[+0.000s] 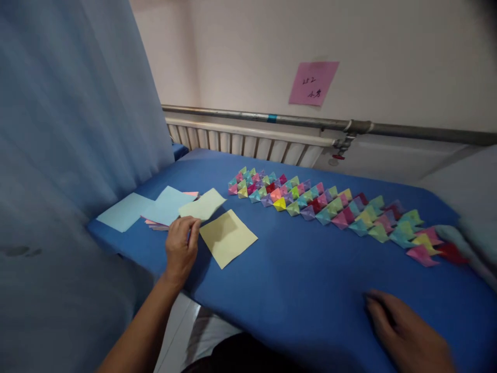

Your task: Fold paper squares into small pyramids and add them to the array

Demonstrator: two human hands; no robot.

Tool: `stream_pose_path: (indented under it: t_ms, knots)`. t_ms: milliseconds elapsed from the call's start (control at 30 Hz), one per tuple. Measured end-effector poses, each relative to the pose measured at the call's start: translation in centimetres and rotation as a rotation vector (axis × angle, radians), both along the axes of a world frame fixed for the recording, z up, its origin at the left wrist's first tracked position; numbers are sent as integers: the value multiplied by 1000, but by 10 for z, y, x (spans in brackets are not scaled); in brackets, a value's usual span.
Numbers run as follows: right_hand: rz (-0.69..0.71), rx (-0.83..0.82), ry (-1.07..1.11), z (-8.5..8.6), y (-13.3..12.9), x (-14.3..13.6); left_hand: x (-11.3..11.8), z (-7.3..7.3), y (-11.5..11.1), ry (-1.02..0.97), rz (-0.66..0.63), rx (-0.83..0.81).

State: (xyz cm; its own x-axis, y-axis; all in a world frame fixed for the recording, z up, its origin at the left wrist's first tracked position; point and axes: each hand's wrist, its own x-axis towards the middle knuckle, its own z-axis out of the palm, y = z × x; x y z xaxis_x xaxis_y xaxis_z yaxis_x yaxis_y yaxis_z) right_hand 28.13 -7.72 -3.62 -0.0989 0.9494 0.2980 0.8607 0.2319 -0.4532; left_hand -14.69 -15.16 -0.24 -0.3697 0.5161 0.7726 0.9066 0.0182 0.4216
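My left hand (pixel 181 247) pinches the near corner of a pale green sheet (pixel 202 204), raised a little above the blue surface. Under and left of it lies a stack of coloured paper with a light blue sheet (pixel 167 204) on top. Another light blue sheet (pixel 124 212) is farther left. A yellow square sheet (pixel 228 238) lies flat just right of my left hand. My right hand (pixel 406 331) is low at the right over the blue surface, thumb and index finger near each other; whether it holds anything is blurred.
Rows of small folded paper pieces (pixel 312 203) run along the back to the right edge. Behind them are a radiator (pixel 248 145) and a pipe (pixel 233 115). A blue curtain (pixel 77 103) hangs at left, and a pink note (pixel 313 83) is on the wall.
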Motion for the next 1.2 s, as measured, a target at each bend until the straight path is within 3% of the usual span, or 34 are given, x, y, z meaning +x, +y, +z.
stream_pose_path:
  t_ms: [100,233,300,367,433,600,833,1200]
  knots:
    - [90,34,43,8,-12,-10,46,5,-8,-119,-338,-22]
    - [127,206,149,19,-38,-26,100,9,-21,-4,-952,-201]
    - [206,252,111,22,-52,-30,116,6,-25,46,-1136,-249]
    - [362,239,62,23,-65,-31,126,0,-28,68,-1227,-295]
    - [460,187,19,23,-77,-31,130,-5,-32,85,-1278,-336]
    - [531,129,-45,15,-91,-30,122,-13,-41,132,-1332,-466]
    - [590,82,8,8,-92,-29,95,-33,-41,310,-1064,-572]
    - [590,58,46,13,-93,-28,95,-40,-41,291,-1055,-457]
